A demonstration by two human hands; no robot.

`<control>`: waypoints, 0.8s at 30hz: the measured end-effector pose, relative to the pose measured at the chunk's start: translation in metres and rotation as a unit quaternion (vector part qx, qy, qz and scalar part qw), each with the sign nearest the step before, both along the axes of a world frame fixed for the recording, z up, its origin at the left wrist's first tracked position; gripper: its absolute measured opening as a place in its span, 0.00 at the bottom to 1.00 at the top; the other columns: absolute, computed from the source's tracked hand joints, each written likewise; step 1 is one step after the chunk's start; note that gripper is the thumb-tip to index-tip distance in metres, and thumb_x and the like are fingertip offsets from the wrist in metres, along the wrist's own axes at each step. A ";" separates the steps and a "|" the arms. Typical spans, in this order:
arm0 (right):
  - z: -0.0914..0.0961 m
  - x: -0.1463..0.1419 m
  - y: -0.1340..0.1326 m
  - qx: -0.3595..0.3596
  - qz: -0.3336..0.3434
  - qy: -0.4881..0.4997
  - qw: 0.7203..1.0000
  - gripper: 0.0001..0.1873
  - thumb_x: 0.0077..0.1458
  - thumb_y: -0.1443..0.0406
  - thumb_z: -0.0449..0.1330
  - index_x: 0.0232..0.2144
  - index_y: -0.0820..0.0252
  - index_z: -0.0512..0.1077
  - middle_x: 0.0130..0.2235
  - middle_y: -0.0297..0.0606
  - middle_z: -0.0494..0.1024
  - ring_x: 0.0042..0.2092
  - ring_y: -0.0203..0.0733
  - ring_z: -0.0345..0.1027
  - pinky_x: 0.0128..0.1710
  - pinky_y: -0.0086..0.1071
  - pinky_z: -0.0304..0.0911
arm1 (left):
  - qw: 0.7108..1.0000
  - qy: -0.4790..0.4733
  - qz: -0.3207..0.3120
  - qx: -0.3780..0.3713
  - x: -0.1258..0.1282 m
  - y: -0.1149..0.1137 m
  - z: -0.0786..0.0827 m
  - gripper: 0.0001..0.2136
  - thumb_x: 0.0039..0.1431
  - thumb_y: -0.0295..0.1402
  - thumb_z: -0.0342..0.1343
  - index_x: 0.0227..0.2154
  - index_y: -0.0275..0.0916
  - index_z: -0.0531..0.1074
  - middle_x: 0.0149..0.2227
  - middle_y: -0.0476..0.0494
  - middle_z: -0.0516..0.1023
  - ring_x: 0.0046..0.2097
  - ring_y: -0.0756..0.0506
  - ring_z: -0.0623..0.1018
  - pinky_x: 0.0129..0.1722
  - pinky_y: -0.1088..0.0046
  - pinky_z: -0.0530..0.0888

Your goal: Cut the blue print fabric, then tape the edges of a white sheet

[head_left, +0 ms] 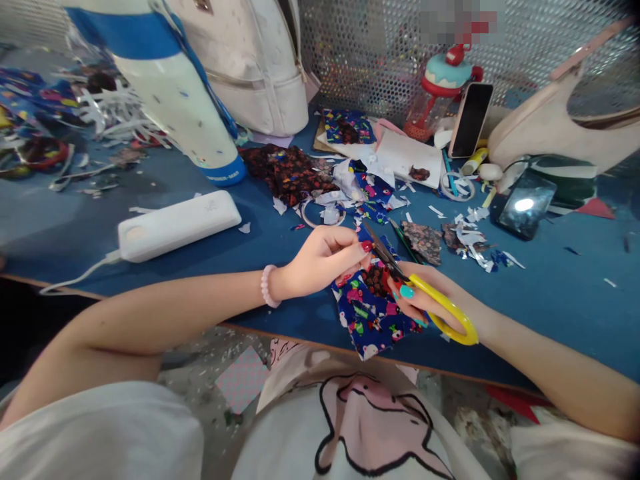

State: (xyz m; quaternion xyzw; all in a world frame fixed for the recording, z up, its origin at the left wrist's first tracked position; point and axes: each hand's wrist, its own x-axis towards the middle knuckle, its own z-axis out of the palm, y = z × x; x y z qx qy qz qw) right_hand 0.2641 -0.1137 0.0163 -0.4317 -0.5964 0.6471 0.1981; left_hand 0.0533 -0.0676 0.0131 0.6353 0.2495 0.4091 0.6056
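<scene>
My left hand is closed in a pinch on a piece of blue patterned fabric that hangs over the near edge of the blue table. My right hand grips yellow-handled scissors, fingers through the loops. The blades point up-left toward my left fingertips, across a dark red patch on the fabric. A pink bead bracelet circles my left wrist.
A white power bank with a cable lies at the left. A white-and-blue bottle, a white backpack, fabric scraps, paper cuttings, tape rings, two phones and a beige bag crowd the back.
</scene>
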 end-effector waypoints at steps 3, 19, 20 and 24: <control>0.002 -0.002 -0.001 -0.009 -0.012 0.005 1.000 0.27 0.52 0.42 0.58 0.25 0.55 0.55 0.15 0.20 0.52 0.17 0.28 0.44 0.18 0.27 0.41 | 1.000 -0.005 0.002 -0.001 0.000 0.000 0.000 0.24 0.55 0.52 0.58 0.17 0.35 0.67 0.12 0.55 0.61 0.15 0.57 0.60 0.15 0.80 0.58; 0.008 -0.009 -0.001 -0.006 -0.011 -0.004 1.000 0.27 0.53 0.41 0.57 0.26 0.55 0.55 0.18 0.22 0.54 0.18 0.28 0.48 0.17 0.26 0.43 | 1.000 0.013 -0.003 -0.026 0.001 -0.003 0.000 0.23 0.55 0.51 0.59 0.18 0.35 0.68 0.12 0.55 0.61 0.15 0.57 0.61 0.15 0.81 0.59; 0.007 -0.009 -0.001 -0.005 -0.014 -0.006 1.000 0.27 0.52 0.41 0.57 0.26 0.55 0.55 0.18 0.22 0.54 0.18 0.28 0.47 0.17 0.26 0.42 | 1.000 0.014 -0.002 -0.027 0.001 -0.003 0.001 0.23 0.55 0.51 0.59 0.18 0.35 0.68 0.12 0.55 0.61 0.15 0.57 0.61 0.15 0.81 0.59; 0.006 -0.009 0.000 -0.017 -0.029 -0.001 0.999 0.28 0.51 0.40 0.57 0.25 0.55 0.55 0.17 0.22 0.54 0.17 0.28 0.47 0.16 0.26 0.42 | 1.000 0.011 -0.002 -0.018 0.001 -0.002 0.001 0.23 0.55 0.51 0.58 0.17 0.36 0.67 0.12 0.55 0.61 0.15 0.57 0.61 0.15 0.81 0.59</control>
